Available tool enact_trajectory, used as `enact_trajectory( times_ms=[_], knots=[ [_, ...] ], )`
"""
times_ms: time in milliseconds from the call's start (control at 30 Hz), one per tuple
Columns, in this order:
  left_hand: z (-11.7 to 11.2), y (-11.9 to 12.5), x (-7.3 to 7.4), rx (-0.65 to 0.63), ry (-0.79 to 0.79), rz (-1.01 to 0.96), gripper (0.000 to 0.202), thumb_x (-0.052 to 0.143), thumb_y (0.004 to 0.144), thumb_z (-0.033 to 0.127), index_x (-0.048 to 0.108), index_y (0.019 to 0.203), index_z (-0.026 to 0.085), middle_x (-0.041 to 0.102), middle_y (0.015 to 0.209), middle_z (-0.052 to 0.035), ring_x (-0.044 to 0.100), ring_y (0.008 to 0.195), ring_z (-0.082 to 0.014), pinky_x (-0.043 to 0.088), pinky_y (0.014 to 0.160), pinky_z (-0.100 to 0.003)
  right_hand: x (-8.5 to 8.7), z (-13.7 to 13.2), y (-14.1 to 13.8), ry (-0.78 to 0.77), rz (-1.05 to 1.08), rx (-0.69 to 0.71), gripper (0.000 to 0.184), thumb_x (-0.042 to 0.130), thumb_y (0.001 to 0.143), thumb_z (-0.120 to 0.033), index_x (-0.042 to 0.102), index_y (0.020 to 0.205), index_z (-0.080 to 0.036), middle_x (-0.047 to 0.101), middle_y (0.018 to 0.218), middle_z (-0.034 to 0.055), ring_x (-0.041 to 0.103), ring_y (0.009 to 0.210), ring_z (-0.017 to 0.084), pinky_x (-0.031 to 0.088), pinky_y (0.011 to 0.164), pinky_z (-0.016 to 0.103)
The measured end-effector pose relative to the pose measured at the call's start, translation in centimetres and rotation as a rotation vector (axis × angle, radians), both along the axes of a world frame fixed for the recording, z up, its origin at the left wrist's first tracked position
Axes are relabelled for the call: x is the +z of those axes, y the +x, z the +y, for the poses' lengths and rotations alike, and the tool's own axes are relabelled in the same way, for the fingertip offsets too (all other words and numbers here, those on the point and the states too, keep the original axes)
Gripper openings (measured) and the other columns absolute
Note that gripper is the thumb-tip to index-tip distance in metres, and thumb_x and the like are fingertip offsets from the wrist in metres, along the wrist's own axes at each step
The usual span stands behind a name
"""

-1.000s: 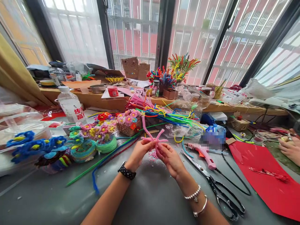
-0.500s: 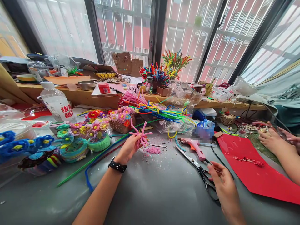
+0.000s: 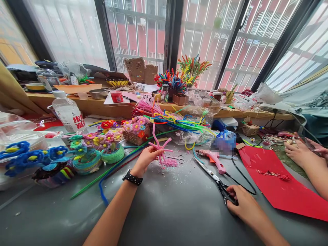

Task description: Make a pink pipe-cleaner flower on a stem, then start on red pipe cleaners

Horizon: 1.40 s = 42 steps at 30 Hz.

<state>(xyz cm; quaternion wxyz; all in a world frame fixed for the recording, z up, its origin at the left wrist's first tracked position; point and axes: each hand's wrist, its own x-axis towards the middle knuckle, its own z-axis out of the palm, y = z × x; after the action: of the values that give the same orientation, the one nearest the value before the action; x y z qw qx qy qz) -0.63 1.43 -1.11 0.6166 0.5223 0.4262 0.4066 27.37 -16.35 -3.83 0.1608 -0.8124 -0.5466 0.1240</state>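
Observation:
Several pink pipe cleaners (image 3: pixel 162 147), crossed at the middle with arms spreading outward, are pinched in my left hand (image 3: pixel 143 161), which wears a black dotted watch strap. Below them, pink clippings (image 3: pixel 171 163) lie on the grey table beside small scissors (image 3: pixel 180 159). My right hand (image 3: pixel 243 202) has its fingers closed round the black handles of the large scissors (image 3: pixel 213 175). Their blades rest on the table, pointing away to the left. A pink glue gun (image 3: pixel 218 164) lies just beyond the blades, its black cord curving to the right.
Pipe-cleaner flower pots (image 3: pixel 112 153) and a plastic bottle (image 3: pixel 68 111) stand at the left. Loose pipe cleaners (image 3: pixel 179 119) are heaped at the back. A red sheet (image 3: pixel 279 191) lies at the right, near another person's hand (image 3: pixel 297 150).
My right hand has moved down and left onto the scissors' handles and closed on them. The pink pipe cleaners in my left hand have shifted slightly right and tilted.

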Motion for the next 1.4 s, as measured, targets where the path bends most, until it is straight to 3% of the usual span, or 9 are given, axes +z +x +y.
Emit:
enact_trajectory(
  times_ms=[133, 267, 333, 400, 500, 600, 733, 867, 1400],
  knots=[
    [-0.1, 0.0, 0.1, 0.029, 0.036, 0.065, 0.029, 0.068, 0.053, 0.035, 0.059, 0.070, 0.012, 0.057, 0.064, 0.0001, 0.050, 0.057, -0.0086, 0.035, 0.052, -0.020, 0.4, 1.0, -0.3, -0.123, 0.023, 0.012, 0.007, 0.048, 0.054, -0.022, 0.047, 0.060, -0.019, 0.053, 0.058, -0.0006, 0.051, 0.056, 0.015, 0.036, 0.051, 0.025],
    [-0.4, 0.0, 0.6, 0.036, 0.043, 0.027, 0.028, 0.064, 0.059, 0.037, 0.060, 0.071, 0.012, 0.057, 0.065, -0.0005, 0.051, 0.059, -0.0098, 0.039, 0.056, -0.021, 0.8, 1.4, -0.9, -0.101, 0.503, 0.077, 0.014, 0.053, 0.060, -0.029, 0.045, 0.056, -0.018, 0.048, 0.050, -0.0035, 0.048, 0.049, 0.012, 0.037, 0.048, 0.023],
    [-0.6, 0.0, 0.8, 0.057, 0.032, -0.012, 0.027, 0.064, 0.059, 0.036, 0.059, 0.070, 0.012, 0.059, 0.066, -0.0017, 0.053, 0.061, -0.0111, 0.041, 0.059, -0.022, 1.1, 1.5, -1.8, -0.053, 0.822, 0.087, 0.022, 0.053, 0.065, -0.039, 0.050, 0.063, -0.017, 0.055, 0.059, -0.0006, 0.054, 0.054, 0.013, 0.043, 0.053, 0.025],
    [-0.7, 0.1, 1.0, 0.081, 0.020, -0.050, 0.026, 0.064, 0.059, 0.035, 0.058, 0.070, 0.012, 0.061, 0.070, -0.0039, 0.056, 0.064, -0.0127, 0.043, 0.063, -0.024, 1.4, 2.0, -3.1, 0.028, 1.001, 0.109, 0.029, 0.057, 0.064, -0.043, 0.056, 0.072, -0.015, 0.062, 0.074, 0.0050, 0.059, 0.071, 0.017, 0.046, 0.066, 0.028],
    [-0.8, 0.1, 1.2, 0.105, 0.030, -0.080, 0.027, 0.064, 0.060, 0.036, 0.057, 0.071, 0.012, 0.063, 0.071, -0.0058, 0.057, 0.064, -0.0136, 0.043, 0.063, -0.025, 2.0, 3.7, -5.5, 0.186, 1.117, 0.095, 0.039, 0.063, 0.058, -0.047, 0.059, 0.078, -0.014, 0.064, 0.085, 0.0101, 0.060, 0.081, 0.022, 0.045, 0.077, 0.034],
    [-0.8, -0.1, 1.2, 0.141, 0.074, -0.089, 0.027, 0.064, 0.060, 0.037, 0.058, 0.070, 0.012, 0.063, 0.067, -0.0042, 0.055, 0.059, -0.0123, 0.041, 0.056, -0.023, 2.7, 6.2, -7.5, 0.249, 1.197, 0.159, 0.044, 0.064, 0.056, -0.050, 0.061, 0.078, -0.012, 0.064, 0.080, 0.0111, 0.061, 0.080, 0.025, 0.044, 0.079, 0.040],
    [-0.7, -0.2, 1.3, 0.248, 0.128, -0.077, 0.028, 0.065, 0.057, 0.037, 0.057, 0.065, 0.012, 0.058, 0.058, -0.0011, 0.051, 0.054, -0.0103, 0.037, 0.050, -0.021, 2.6, 7.8, -8.8, 0.212, 1.246, 0.268, 0.045, 0.058, 0.062, -0.054, 0.060, 0.078, -0.012, 0.064, 0.081, 0.0108, 0.061, 0.078, 0.023, 0.042, 0.081, 0.040],
    [-0.7, -0.2, 1.4, 0.285, 0.160, -0.094, 0.026, 0.066, 0.056, 0.035, 0.052, 0.058, 0.013, 0.055, 0.054, 0.0015, 0.047, 0.050, -0.0077, 0.034, 0.048, -0.020, 1.7, 7.2, -8.6, 0.187, 1.150, 0.365, 0.048, 0.057, 0.060, -0.057, 0.060, 0.077, -0.012, 0.064, 0.080, 0.0101, 0.059, 0.079, 0.024, 0.043, 0.078, 0.039],
    [-1.0, 0.1, 1.3, 0.164, 0.168, -0.027, 0.025, 0.064, 0.058, 0.037, 0.055, 0.062, 0.014, 0.060, 0.059, -0.0016, 0.053, 0.055, -0.0114, 0.037, 0.052, -0.021, 1.7, 6.7, -8.2, 0.073, 1.005, 0.488, 0.047, 0.055, 0.063, -0.056, 0.059, 0.082, -0.013, 0.062, 0.083, 0.0090, 0.058, 0.081, 0.023, 0.044, 0.076, 0.035]
  ],
)
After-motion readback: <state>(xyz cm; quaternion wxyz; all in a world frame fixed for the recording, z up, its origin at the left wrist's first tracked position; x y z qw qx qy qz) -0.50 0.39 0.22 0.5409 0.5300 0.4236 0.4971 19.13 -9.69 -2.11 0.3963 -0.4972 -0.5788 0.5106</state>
